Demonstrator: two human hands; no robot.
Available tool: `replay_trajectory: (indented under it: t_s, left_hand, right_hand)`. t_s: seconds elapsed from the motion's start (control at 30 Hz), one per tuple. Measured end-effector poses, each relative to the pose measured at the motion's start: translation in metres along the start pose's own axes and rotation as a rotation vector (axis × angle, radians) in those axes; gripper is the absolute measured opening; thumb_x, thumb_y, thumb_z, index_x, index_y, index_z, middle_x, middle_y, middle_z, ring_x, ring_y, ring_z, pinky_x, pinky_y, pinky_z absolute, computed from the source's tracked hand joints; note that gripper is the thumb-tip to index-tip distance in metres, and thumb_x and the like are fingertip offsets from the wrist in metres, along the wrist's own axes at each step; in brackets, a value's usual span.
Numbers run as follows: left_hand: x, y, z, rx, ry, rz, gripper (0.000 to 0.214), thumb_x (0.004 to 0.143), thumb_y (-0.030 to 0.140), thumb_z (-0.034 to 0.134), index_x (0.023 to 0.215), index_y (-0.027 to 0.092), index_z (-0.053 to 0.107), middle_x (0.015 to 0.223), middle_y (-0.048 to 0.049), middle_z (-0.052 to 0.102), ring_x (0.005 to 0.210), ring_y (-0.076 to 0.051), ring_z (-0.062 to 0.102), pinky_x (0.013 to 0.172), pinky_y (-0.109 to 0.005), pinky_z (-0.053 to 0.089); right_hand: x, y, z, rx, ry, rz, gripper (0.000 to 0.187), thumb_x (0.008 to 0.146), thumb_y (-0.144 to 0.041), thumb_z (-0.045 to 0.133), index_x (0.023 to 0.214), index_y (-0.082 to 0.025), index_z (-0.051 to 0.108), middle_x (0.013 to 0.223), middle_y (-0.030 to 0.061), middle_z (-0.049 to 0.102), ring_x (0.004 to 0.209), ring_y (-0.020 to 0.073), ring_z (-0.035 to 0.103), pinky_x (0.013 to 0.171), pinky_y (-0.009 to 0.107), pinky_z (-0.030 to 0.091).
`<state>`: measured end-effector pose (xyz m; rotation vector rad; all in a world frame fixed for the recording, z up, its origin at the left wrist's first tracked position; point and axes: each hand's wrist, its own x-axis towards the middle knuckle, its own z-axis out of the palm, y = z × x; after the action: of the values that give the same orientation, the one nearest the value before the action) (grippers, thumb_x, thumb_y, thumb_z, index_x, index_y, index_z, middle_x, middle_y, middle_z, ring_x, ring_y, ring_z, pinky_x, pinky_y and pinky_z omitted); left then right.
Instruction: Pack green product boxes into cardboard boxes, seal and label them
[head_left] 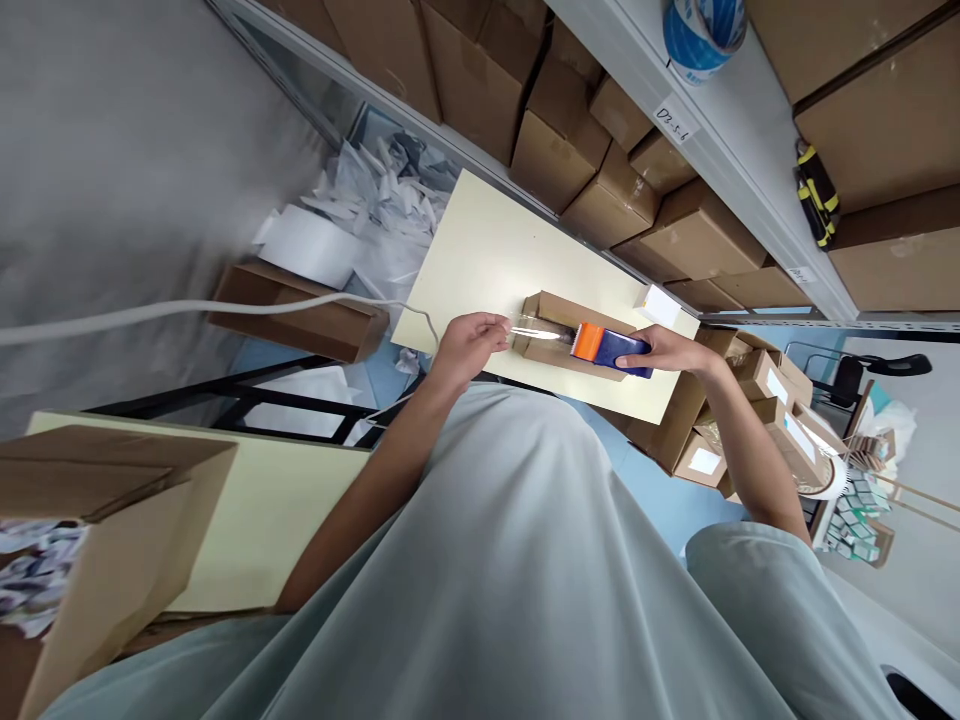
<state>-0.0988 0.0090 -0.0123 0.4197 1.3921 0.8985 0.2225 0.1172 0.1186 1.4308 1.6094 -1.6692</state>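
A small brown cardboard box [551, 312] lies on a pale yellow table [480, 250]. My right hand [671, 350] grips a blue and orange tape dispenser [609, 348] resting on the box's top. A strip of clear tape [534, 331] stretches from the dispenser toward the box's left end. My left hand [469, 343] pinches the free end of that tape at the box's left edge, fingers closed on it.
Metal shelves [720, 130] stacked with cardboard boxes [562, 130] run behind the table, a blue tape roll [701, 35] on top. A small white box [658, 305] sits at the table's right end. Open cartons [300, 310] and crumpled paper [382, 180] lie left; more boxes [750, 400] right.
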Motion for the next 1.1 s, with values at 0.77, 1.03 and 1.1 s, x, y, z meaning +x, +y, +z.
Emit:
replay_trajectory:
  t_s: [0.77,1.03,1.1]
  left_hand:
    - [0.015,-0.013,-0.007,0.000,-0.067,0.047,0.023,0.079,0.036,0.084,0.087,0.016,0.075,0.085,-0.0040,0.075,0.082,-0.018,0.071,0.093,-0.041,0.067]
    - [0.005,-0.003,-0.011,0.011,-0.030,0.116,0.024,0.081,0.039,0.080,0.090,0.017,0.074,0.087,-0.0036,0.076,0.084,-0.018,0.072,0.091,-0.038,0.067]
    - [0.007,-0.006,-0.010,0.017,-0.025,0.090,0.023,0.080,0.038,0.079,0.090,0.017,0.075,0.086,-0.0034,0.076,0.082,-0.017,0.072,0.091,-0.037,0.067]
  right_hand:
    - [0.001,-0.001,0.011,-0.015,0.058,0.017,0.070,0.075,-0.084,0.085,0.087,-0.017,0.072,0.075,0.0015,0.067,0.068,0.0151,0.060,0.062,0.027,0.049]
    - [-0.032,-0.036,0.006,-0.032,0.071,0.001,0.065,0.076,-0.081,0.087,0.088,-0.018,0.073,0.076,0.0015,0.069,0.067,0.0149,0.061,0.060,0.027,0.049]
    - [-0.024,-0.031,0.003,-0.056,0.068,0.005,0.067,0.073,-0.082,0.088,0.087,-0.019,0.072,0.074,0.0009,0.069,0.067,0.0153,0.061,0.060,0.027,0.048]
